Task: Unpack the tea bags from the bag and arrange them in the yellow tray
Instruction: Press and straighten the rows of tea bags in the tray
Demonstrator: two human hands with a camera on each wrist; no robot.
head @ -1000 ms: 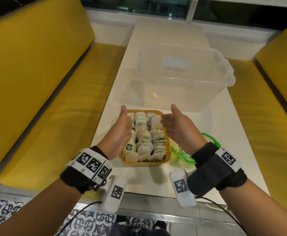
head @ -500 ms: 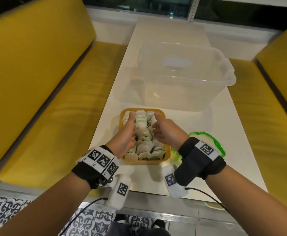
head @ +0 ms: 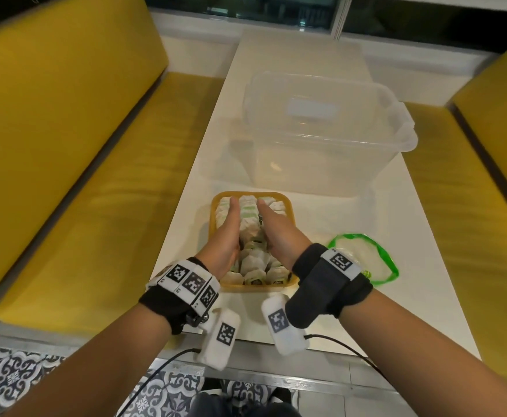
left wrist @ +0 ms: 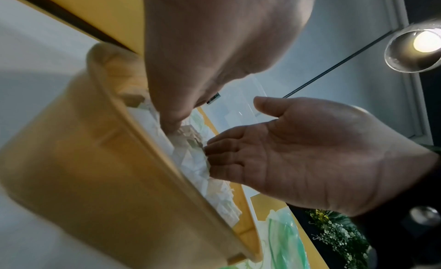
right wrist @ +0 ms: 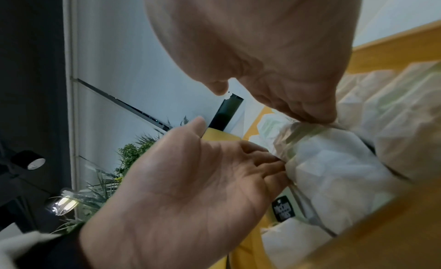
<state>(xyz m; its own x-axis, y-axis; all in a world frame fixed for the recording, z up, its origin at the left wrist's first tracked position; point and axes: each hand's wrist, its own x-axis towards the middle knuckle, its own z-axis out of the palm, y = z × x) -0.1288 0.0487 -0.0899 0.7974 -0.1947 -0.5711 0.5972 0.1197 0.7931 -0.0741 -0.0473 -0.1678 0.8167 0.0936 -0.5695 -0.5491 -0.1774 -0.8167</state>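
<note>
The yellow tray (head: 255, 288) sits near the table's front edge, packed with rows of white and green tea bags (head: 249, 218). My left hand (head: 231, 224) and right hand (head: 272, 224) stand on edge inside it, palms facing, fingers straight and pushed down on either side of the middle row. In the left wrist view the right hand (left wrist: 310, 150) shows an open palm with its fingertips against the tea bags (left wrist: 190, 159). In the right wrist view the left hand (right wrist: 186, 178) does the same against the tea bags (right wrist: 334, 169). The green-rimmed clear bag (head: 363, 260) lies flat to the tray's right.
A large clear plastic bin (head: 321, 130) stands just behind the tray on the white table (head: 411, 230). Yellow bench seats (head: 110, 176) run along both sides. The table's front edge is just below my wrists.
Both hands came down from a thumbs-up pose beside the tray into it, sliding forward with fingers straightening along the middle row of tea bags.
</note>
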